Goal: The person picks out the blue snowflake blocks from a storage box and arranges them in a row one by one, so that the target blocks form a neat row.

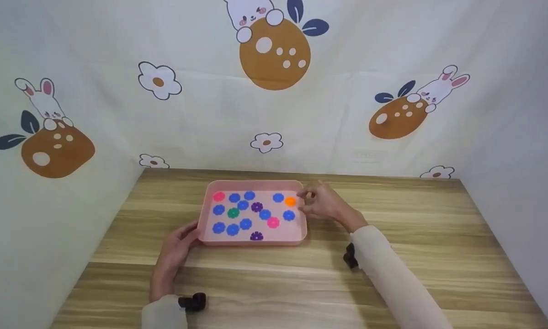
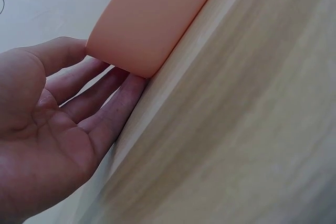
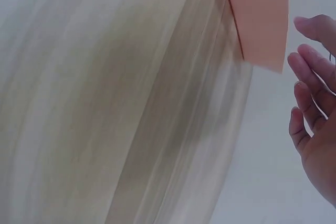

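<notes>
A shallow pink tray (image 1: 255, 185) stands on the table with several small flower-shaped pieces spread over its floor. My left hand (image 1: 177, 246) holds the tray's near left corner. In the left wrist view its thumb (image 2: 63, 53) meets the rim, while the other fingers go out of sight behind the wall. At the tray's right side is my right hand (image 1: 326, 203), thumb and fingers curved and apart, with nothing between them. The orange piece (image 1: 290, 201) lies inside the tray close to those fingertips, beside a blue flower piece (image 1: 278, 198).
Other pieces in the tray are mostly blue, with a green one (image 1: 233, 213), a purple one (image 1: 257, 207) and a pink one (image 1: 273, 222) among them. A wood-grain table (image 1: 274, 278) runs under everything. Printed cloth (image 1: 200, 123) with rabbits and flowers encloses the back and sides.
</notes>
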### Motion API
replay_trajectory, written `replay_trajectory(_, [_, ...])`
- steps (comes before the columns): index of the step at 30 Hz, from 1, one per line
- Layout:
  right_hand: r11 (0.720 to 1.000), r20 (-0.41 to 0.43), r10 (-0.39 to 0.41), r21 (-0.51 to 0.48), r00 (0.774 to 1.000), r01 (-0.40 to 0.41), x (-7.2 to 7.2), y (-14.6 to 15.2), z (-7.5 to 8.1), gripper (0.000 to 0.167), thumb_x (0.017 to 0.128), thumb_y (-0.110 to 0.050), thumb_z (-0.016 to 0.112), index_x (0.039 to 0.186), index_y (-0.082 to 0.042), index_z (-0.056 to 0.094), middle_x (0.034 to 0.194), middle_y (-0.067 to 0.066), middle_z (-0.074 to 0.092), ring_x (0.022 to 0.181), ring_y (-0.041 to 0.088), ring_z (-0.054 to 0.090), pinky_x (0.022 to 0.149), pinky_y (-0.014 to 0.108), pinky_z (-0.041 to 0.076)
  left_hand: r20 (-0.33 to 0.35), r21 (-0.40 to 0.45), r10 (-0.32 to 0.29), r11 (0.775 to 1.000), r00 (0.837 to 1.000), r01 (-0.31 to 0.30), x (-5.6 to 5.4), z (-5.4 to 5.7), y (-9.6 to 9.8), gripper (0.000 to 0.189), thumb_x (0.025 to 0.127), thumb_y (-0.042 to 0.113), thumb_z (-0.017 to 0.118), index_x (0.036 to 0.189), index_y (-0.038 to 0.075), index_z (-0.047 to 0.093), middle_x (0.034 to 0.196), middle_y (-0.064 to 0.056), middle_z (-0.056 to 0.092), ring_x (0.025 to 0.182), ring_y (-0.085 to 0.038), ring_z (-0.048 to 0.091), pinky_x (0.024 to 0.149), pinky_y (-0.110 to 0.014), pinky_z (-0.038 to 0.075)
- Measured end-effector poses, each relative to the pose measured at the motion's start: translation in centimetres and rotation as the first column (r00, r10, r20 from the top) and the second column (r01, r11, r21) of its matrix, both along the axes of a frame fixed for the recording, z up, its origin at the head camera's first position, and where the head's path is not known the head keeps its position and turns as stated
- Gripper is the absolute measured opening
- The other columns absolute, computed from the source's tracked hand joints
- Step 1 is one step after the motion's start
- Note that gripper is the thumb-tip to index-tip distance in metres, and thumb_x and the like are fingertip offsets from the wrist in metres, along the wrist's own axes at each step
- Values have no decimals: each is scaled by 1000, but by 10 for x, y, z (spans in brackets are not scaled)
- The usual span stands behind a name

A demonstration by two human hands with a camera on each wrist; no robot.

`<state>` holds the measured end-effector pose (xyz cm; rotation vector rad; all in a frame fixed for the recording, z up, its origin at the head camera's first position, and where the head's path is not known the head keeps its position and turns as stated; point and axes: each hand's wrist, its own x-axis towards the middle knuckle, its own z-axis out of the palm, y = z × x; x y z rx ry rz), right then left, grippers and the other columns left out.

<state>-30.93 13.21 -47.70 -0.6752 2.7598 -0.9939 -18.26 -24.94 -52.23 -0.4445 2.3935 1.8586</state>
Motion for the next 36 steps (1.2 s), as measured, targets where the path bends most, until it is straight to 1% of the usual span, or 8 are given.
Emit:
replay_trajectory(5, [998, 46, 28, 48, 999, -30, 5, -17, 0, 34, 81, -16, 83, 112, -5, 74, 110, 9, 68, 101, 26, 57, 88, 37, 57, 2, 5, -1, 1000, 1000, 1, 0, 1, 0, 44, 105, 24, 52, 147, 10, 50, 155, -15, 46, 140, -30, 48, 118, -45, 43])
replay_trajectory(8, [995, 37, 34, 94, 999, -37, 5, -26, -3, 32, 80, -15, 83, 110, -8, 75, 112, 6, 70, 118, 29, 56, 104, 42, 53, -2, 3, 2, 1000, 1000, -2, 0, 1, -1, 44, 105, 25, 52, 147, 11, 51, 155, -15, 47, 140, -30, 49, 118, -45, 43])
replay_trajectory(12, [986, 1, 55, 158, 998, -54, 3, -33, -7, 30, 80, -17, 84, 108, -9, 76, 116, 5, 70, 124, 28, 52, 112, 45, 45, -8, -5, 4, 1000, 1000, -4, 0, 1, -1, 44, 105, 27, 52, 146, 11, 51, 154, -14, 48, 139, -29, 51, 116, -41, 45])
replay_trajectory(16, [972, -29, 108, 211, 994, -99, 1, -37, -13, 31, 80, -21, 84, 107, -9, 77, 112, 6, 71, 112, 24, 54, 105, 41, 49, -63, 32, 17, 999, 998, -16, -1, -1, 0, 42, 104, 19, 55, 143, 5, 54, 149, -18, 53, 133, -27, 55, 105, -25, 53])
replay_trajectory(20, [970, 26, 105, 219, 994, -108, 1, -38, -14, 33, 83, -22, 82, 112, -8, 75, 110, 5, 71, 105, 21, 56, 103, 39, 52, -86, 43, 20, 999, 996, -16, -2, -3, 0, 40, 103, 16, 55, 141, 2, 56, 146, -19, 56, 130, -25, 58, 97, -17, 55])
replay_trajectory(25, [974, 88, 76, 208, 993, -93, 1, -39, -12, 32, 84, -18, 81, 114, -8, 74, 109, 3, 69, 102, 21, 55, 102, 39, 53, -78, 36, 13, 999, 997, -10, -4, -4, -1, 40, 104, 16, 54, 142, 3, 54, 147, -19, 55, 131, -27, 57, 101, -23, 55])
replay_trajectory(32, [968, 74, 67, 237, 995, -82, 3, -40, -14, 35, 81, -19, 82, 113, -9, 73, 103, 2, 68, 98, 20, 55, 99, 36, 54, -52, 24, 10, 1000, 999, -9, -2, -3, 1, 42, 104, 20, 54, 144, 6, 53, 149, -18, 52, 134, -29, 55, 109, -33, 52])
replay_trajectory(36, [971, 87, 54, 228, 995, -73, 4, -40, -13, 37, 81, -19, 82, 115, -9, 72, 108, 3, 66, 102, 20, 54, 102, 37, 54, -45, 20, 5, 1000, 999, -4, -1, -2, 0, 43, 105, 22, 53, 145, 6, 52, 151, -18, 51, 137, -31, 52, 115, -40, 47])
